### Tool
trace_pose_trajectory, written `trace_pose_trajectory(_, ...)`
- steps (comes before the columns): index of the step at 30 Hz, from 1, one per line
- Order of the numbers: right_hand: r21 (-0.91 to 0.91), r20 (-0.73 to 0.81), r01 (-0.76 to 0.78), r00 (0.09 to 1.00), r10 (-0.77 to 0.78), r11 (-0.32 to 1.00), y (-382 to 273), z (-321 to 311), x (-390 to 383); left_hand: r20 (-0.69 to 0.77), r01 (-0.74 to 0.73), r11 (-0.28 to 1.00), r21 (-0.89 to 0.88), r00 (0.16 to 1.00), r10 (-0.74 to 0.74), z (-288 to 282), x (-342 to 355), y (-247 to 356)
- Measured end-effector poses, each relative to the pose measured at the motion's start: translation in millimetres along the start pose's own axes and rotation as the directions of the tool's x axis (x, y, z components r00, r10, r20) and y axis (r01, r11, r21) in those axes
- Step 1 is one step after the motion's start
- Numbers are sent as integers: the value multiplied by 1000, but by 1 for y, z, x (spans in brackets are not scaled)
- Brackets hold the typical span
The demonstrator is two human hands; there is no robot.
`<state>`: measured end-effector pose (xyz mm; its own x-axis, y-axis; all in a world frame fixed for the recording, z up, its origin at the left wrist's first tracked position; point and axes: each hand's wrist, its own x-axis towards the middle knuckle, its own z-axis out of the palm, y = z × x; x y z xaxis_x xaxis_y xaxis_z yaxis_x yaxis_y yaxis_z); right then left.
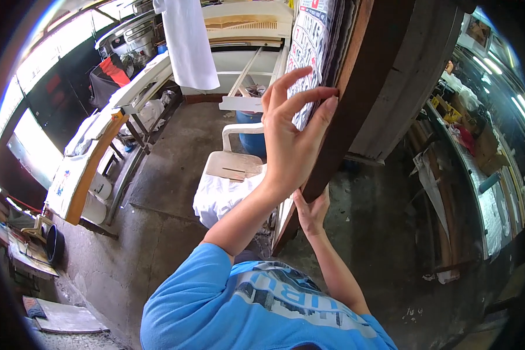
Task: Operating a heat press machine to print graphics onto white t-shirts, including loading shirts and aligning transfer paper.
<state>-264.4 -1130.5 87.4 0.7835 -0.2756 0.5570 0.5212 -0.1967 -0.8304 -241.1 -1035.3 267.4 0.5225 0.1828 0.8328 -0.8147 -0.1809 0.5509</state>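
My left hand (291, 131) is raised beside a dark wooden post (364, 76). Its thumb and forefinger come together at the post's edge, and whatever lies between them is too small to make out. The other fingers are bent and raised. Just behind these fingers hangs a thick wall calendar (309, 38) with large printed figures, partly covered by the hand. Lower down, my right hand (312, 213) grips the post's lower part, thumb toward me, with its other fingers partly hidden.
Beyond my left forearm stands a white plastic chair (234, 163) with white cloth (224, 195) on it. Behind it is a blue barrel (251, 143). A white garment (188, 44) hangs above. Long work tables (102, 157) run along the left; a cluttered bench (478, 198) stands right.
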Motion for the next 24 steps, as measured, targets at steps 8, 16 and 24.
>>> trace_pose_trajectory(8,85,-13,8,1000,-6,996,1,2,1,-24,43,977,210,999,-39,1,-6,-1)
trace_pose_trajectory(16,87,-9,6,1000,-6,996,4,0,0,-70,-92,966,242,991,112,3,6,-9)
trace_pose_trajectory(24,-9,58,62,996,-61,998,4,-6,1,38,-206,949,238,979,202,1,21,-16)
